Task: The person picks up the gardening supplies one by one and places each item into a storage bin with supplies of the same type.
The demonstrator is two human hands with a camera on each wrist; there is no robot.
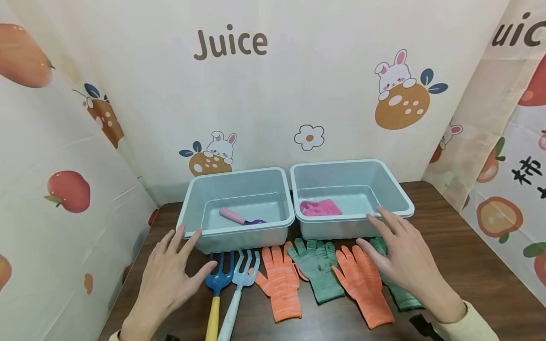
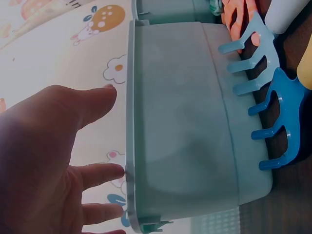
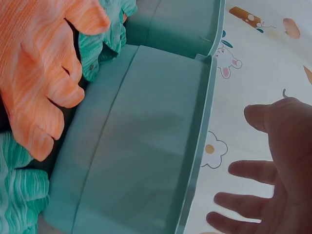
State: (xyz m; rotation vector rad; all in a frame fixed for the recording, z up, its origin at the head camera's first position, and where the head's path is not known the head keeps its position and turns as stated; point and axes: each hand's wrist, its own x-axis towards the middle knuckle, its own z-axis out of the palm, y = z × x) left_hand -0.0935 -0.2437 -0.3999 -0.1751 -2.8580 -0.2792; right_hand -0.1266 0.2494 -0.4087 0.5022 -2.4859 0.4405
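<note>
**A:** Starting at our left hand (image 1: 170,272): the fingers are spread and straight, holding nothing, and the fingertips sit at the near rim of the left bin (image 1: 239,230). The left wrist view shows them level with that rim, perhaps just touching it; we can't tell for sure.

**B:** If we mean to steady or shift that bin, we'd judge it best to get fingers over the lip and the thumb on the outer wall, rather than push with flat fingertips. The wall looks smooth and could slide on the table (image 1: 469,265).

**A:** Just to the thumb side of that hand lie the dark blue fork (image 1: 218,279) and the light blue fork (image 1: 244,274), tines almost against the bin wall. They crowd any grip low on the wall.

**B:** Past our fingertips, inside the bin, a pink-handled trowel (image 1: 239,217) lies on the floor.

**A:** Between our hands, a row of gloves: an orange glove (image 1: 279,282), a green glove (image 1: 317,267), then a second orange glove (image 1: 364,284).

**B:** Our right hand (image 1: 405,260) is likewise spread and relaxed, gripping nothing. Its fingertips reach the near rim of the right bin (image 1: 341,227), and the palm hovers over another green glove (image 1: 398,293), partly hidden.

**A:** Beyond those fingertips, a pink glove (image 1: 321,207) lies inside the right bin. The gloves pressed against its wall may snag if the bin moves.
</note>
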